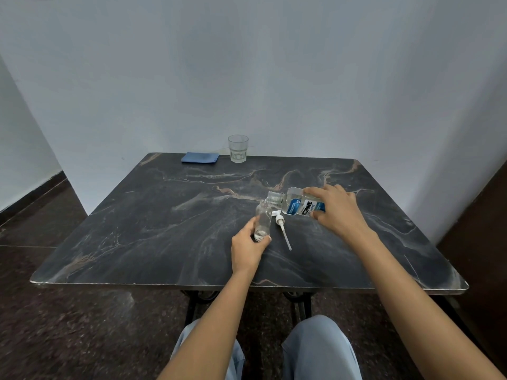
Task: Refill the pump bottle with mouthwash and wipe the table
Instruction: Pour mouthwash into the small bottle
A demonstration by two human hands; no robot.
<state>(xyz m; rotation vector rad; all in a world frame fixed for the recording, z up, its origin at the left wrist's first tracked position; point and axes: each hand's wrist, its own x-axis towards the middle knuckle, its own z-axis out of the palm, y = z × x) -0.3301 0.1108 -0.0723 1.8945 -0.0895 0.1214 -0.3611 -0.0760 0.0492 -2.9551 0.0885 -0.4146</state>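
Frankly, we cannot make out any stream between the two necks, since both bottles are clear and the liquid looks colourless. The left hand curls round the foot of the small bottle and hides its base. The right hand grips the mouthwash bottle, covering its back end and part of the blue-and-white label. The small bottle stands upright and uncapped near the middle of the dark marbled table, with what seems a little liquid at the bottom. The mouthwash bottle is tipped on its side, its open mouth just over the small bottle's neck. The white pump lies flat just right of the small bottle. A blue cloth and a glass sit at the far edge.
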